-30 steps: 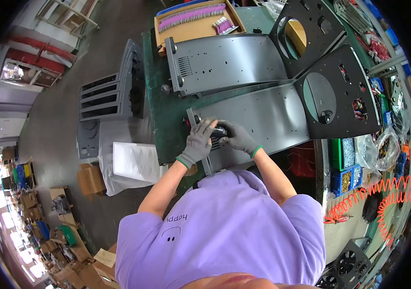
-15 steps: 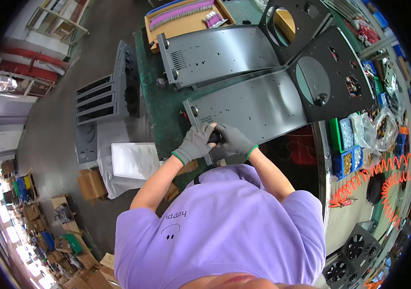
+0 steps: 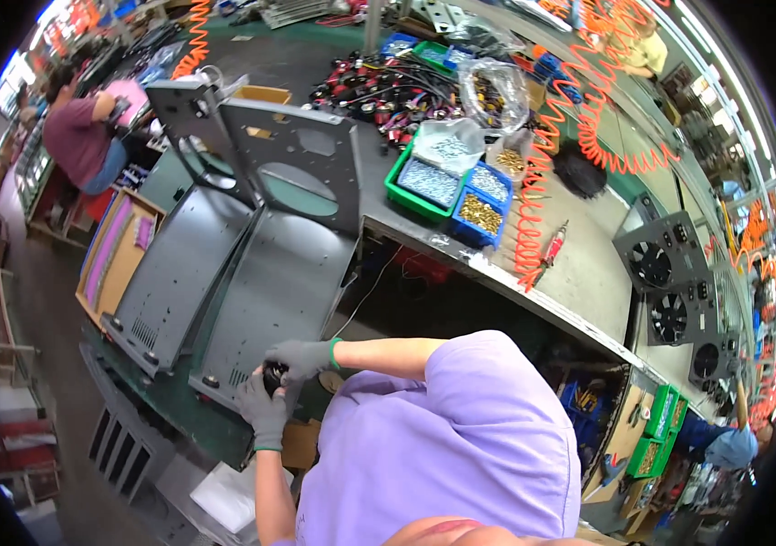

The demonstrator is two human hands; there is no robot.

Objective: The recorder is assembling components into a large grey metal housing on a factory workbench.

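Note:
Both my hands wear grey gloves with green cuffs and meet at the near corner of a dark grey bent metal panel (image 3: 270,273). A small round black part (image 3: 274,375) sits between them; its exact kind is partly hidden by the fingers. My left hand (image 3: 263,411) curls around it from the near side. From the far right side, my right hand (image 3: 300,358) closes on it. Beside the hands is a slotted patch in the panel, with a small black foot (image 3: 209,381) at its end strip. A second similar metal panel (image 3: 179,264) lies to the left.
A cardboard tray (image 3: 148,205) with purple-edged pieces lies beyond the panels. Right of them stand a green bin (image 3: 392,185) and a blue bin (image 3: 497,238) of screws. A red power screwdriver (image 3: 554,244), orange coiled hoses and fan panels (image 3: 670,264) are farther right. A co-worker (image 3: 83,132) sits far left.
My view has swung to the right, bringing more of the bench and a co-worker into sight. Both hands remain together on the black part at the panel's near corner.

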